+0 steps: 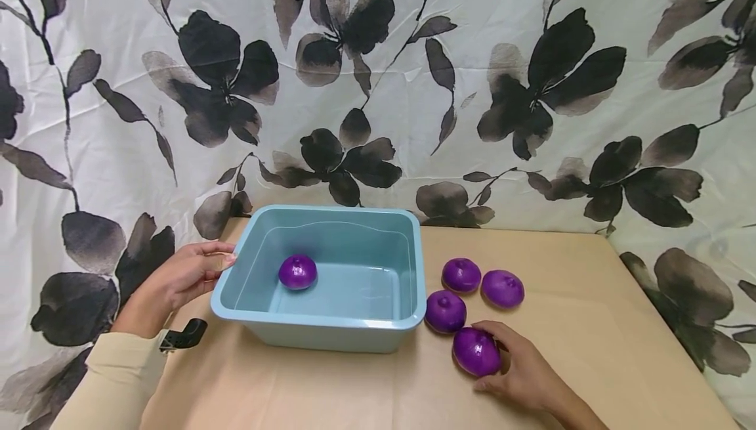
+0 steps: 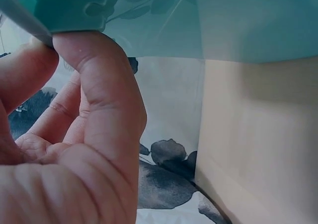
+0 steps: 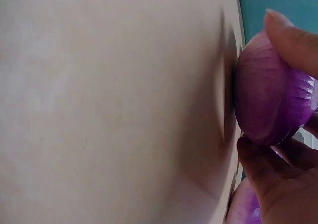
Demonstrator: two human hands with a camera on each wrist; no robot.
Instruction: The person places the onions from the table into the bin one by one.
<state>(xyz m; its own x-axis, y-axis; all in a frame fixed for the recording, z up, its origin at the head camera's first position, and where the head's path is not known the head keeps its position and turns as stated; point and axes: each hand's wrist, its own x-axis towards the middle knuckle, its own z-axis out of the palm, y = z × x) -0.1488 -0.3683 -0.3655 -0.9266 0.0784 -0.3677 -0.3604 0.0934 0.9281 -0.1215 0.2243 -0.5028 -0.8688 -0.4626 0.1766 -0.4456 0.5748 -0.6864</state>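
A light blue plastic tub [image 1: 384, 322] stands on the tan table, with one purple onion [image 1: 298, 271] inside on its left. My left hand [image 1: 189, 274] grips the tub's left rim [image 2: 59, 23], thumb and fingers pinching it. Three more purple onions [image 1: 461, 274] [image 1: 503, 287] [image 1: 445, 310] lie on the table just right of the tub. In front of them my right hand [image 1: 520, 367] holds a fourth onion [image 1: 476, 351] [image 3: 271, 102] on the table, fingers curled round it.
A white curtain with dark flowers [image 1: 378, 88] hangs close behind the table. The table's bare tan top [image 1: 590, 299] stretches right of the onions to its edge near the curtain. A small black clip [image 1: 184, 335] sits at my left wrist.
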